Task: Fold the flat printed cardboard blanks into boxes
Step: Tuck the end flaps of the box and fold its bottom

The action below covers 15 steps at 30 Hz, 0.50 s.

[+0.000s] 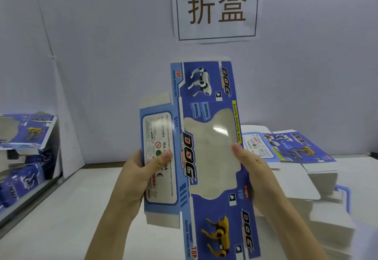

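- Two hands are holding one flat blue cardboard blank (206, 157) upright in the air above the white table (81, 208), its long side running up and down.
- Left hand (135, 180) is gripping the blank's left panel, thumb pressing on the printed warning label, fingers going behind the card and out of sight.
- Right hand (253, 169) is pinching the right edge, thumb lying on the clear window (212, 153), remaining fingers hidden behind.
- Several more flat blanks (286, 147) are lying in a stack on the table to the right, well apart from the held one.
- Some printed boxes (24, 136) are sitting piled at the left edge.
- One paper sign (216, 7) with two large characters is hanging on the wall behind.
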Available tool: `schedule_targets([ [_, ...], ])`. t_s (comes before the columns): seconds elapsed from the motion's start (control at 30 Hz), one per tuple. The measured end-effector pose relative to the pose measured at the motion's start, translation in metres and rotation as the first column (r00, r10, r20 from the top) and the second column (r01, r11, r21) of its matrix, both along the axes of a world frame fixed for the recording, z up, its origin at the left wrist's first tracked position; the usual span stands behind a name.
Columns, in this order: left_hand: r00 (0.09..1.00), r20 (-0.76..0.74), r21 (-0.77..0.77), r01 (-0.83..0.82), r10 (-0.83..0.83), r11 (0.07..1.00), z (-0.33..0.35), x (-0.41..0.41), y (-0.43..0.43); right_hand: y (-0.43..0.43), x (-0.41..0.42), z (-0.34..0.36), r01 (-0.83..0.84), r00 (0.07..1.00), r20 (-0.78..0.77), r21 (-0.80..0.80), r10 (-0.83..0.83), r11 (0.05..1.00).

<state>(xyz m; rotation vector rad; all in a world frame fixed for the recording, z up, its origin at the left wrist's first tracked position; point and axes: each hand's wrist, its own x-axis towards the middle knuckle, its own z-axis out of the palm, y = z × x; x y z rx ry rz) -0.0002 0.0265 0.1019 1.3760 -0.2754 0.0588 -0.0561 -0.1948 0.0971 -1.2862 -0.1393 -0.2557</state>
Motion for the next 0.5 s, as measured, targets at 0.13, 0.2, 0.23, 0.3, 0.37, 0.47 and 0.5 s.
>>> schedule_targets([
  [0.13,0.993,0.04,-0.021,-0.106,0.107,0.994,-0.003,0.0,-0.008,-0.002,-0.001,-0.001,0.008,0.999,0.043,0.055,-0.011,0.998],
  [0.2,0.989,0.056,0.03,-0.141,0.139,0.99,-0.004,0.0,-0.012,0.0,-0.002,0.0,0.046,0.998,0.028,0.069,-0.048,0.997],
  [0.23,0.987,0.059,0.082,-0.156,0.152,0.984,-0.004,-0.001,-0.015,0.001,-0.002,0.0,0.077,0.996,0.033,0.054,-0.079,0.996],
  [0.3,0.96,0.097,0.263,-0.278,0.262,0.924,-0.005,-0.004,-0.021,0.008,-0.003,0.0,0.16,0.984,0.086,-0.019,-0.158,0.987],
  [0.37,0.914,0.257,0.367,-0.392,0.313,0.844,-0.005,-0.012,-0.031,0.018,-0.001,-0.001,0.269,0.948,0.205,-0.107,-0.244,0.957],
  [0.47,0.928,0.367,0.236,-0.162,0.067,0.958,0.0,-0.028,-0.05,0.035,0.004,-0.007,0.284,0.906,0.391,-0.284,-0.16,0.916],
  [0.5,0.929,0.366,0.186,-0.128,0.053,0.974,0.001,-0.03,-0.053,0.038,0.004,-0.01,0.232,0.909,0.411,-0.374,-0.064,0.898],
])
